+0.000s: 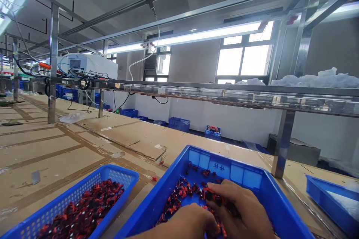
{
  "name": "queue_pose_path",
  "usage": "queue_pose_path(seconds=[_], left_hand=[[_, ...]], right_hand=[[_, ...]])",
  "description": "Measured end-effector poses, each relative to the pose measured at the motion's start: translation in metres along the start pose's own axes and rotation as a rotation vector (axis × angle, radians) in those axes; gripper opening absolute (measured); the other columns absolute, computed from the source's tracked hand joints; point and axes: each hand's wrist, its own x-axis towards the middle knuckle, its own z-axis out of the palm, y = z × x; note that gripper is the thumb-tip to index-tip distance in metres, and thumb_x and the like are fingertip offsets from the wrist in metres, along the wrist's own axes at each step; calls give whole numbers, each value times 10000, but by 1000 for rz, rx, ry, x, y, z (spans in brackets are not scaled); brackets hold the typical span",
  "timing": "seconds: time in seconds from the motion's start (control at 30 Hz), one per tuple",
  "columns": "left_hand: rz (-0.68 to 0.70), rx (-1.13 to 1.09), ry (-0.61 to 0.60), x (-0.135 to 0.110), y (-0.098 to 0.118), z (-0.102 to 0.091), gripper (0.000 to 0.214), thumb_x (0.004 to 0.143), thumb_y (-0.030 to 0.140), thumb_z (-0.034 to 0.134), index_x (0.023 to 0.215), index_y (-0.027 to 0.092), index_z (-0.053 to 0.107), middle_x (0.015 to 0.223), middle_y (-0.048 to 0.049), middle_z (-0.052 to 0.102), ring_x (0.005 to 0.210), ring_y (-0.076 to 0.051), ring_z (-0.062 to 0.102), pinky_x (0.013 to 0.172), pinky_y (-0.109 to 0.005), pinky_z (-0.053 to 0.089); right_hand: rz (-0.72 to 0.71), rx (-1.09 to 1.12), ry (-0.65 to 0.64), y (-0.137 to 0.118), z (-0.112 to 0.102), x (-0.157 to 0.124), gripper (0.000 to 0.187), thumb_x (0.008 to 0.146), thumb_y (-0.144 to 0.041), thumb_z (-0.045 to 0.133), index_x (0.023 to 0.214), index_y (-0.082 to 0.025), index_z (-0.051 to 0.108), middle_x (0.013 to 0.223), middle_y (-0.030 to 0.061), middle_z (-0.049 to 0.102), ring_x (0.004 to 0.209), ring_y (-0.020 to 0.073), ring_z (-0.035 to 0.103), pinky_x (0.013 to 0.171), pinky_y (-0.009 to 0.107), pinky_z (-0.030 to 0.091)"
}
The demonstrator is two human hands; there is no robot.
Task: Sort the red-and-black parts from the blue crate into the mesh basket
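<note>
Both my hands are down inside a blue plastic bin (238, 173) that holds several small red-and-black parts (179, 194). My left hand (187, 222) is curled at the bottom edge of the view, its fingers closed among the parts. Beside it my right hand (241, 209) has its fingers bent and pinched on a small red-and-black part (209, 193). A blue mesh basket (117, 173) to the left is heaped with more of the same red-and-black parts (84, 211).
The bench is covered with taped cardboard (70, 149). A steel shelf rail (224, 93) on posts (282, 143) crosses above the bench. Another blue bin (331, 201) sits at the right. More blue crates (179, 123) stand on the floor by the far wall.
</note>
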Motion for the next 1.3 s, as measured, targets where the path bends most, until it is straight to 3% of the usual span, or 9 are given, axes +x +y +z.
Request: queue_pose_path(seconds=[0.07,0.17,0.3,0.47,0.57,0.63,0.83,1.07,1.3], left_hand=[[182,327,-1,-7,24,1,86,668,218,730,721,286,724,728,-3,678,793,-236,605,790,-308,459],[391,636,105,-15,60,6,213,791,214,637,973,268,734,943,-21,698,824,-206,586,780,-286,423],[561,672,253,-18,84,9,200,818,219,648,1008,245,705,956,-19,679,755,-159,573,742,-271,430],[713,739,270,-18,83,9,282,778,114,678,1012,272,666,970,35,657,728,-112,562,746,-257,456],[731,761,256,-18,81,10,294,779,109,684,1012,286,659,963,50,649,737,-98,564,739,-240,460],[736,764,253,-18,81,10,291,791,111,672,1021,290,657,955,53,645,742,-94,564,732,-233,462],[710,746,221,-19,81,12,352,797,45,609,1053,281,666,1017,39,628,759,-81,565,740,-215,479],[682,761,190,-21,80,13,401,791,25,569,1070,288,686,1011,14,601,918,-119,570,836,-246,467],[572,856,132,-18,70,11,361,778,54,579,1019,300,685,1047,16,600,977,-145,559,902,-288,439]], right_hand=[[95,50,61,0,-1,0,165,904,-302,579,1065,-302,616,672,-21,682,519,157,631,478,242,499],[372,112,178,1,-4,2,181,903,-361,575,1051,-264,614,713,1,685,539,159,621,479,240,504],[609,184,250,7,-9,10,275,886,-436,583,1057,-221,596,670,2,638,534,152,566,474,240,468],[820,371,229,19,-6,18,352,853,-490,621,1081,-225,576,577,-50,545,493,110,484,443,197,394],[1029,662,170,27,3,16,361,840,-519,622,1055,-237,556,539,-85,470,380,73,342,317,163,263],[1146,841,124,32,10,12,315,834,-511,629,928,-218,558,539,-84,459,352,57,294,277,149,199],[1496,1222,4,39,29,-3,313,875,-411,546,688,-159,553,550,-30,500,350,44,351,264,135,171],[1557,1346,-133,25,37,-10,256,853,-392,503,766,-171,600,487,-26,475,358,80,408,261,129,152],[1638,1458,-277,24,36,-12,466,816,-642,537,820,-181,599,556,-3,557,370,103,480,238,137,173]])
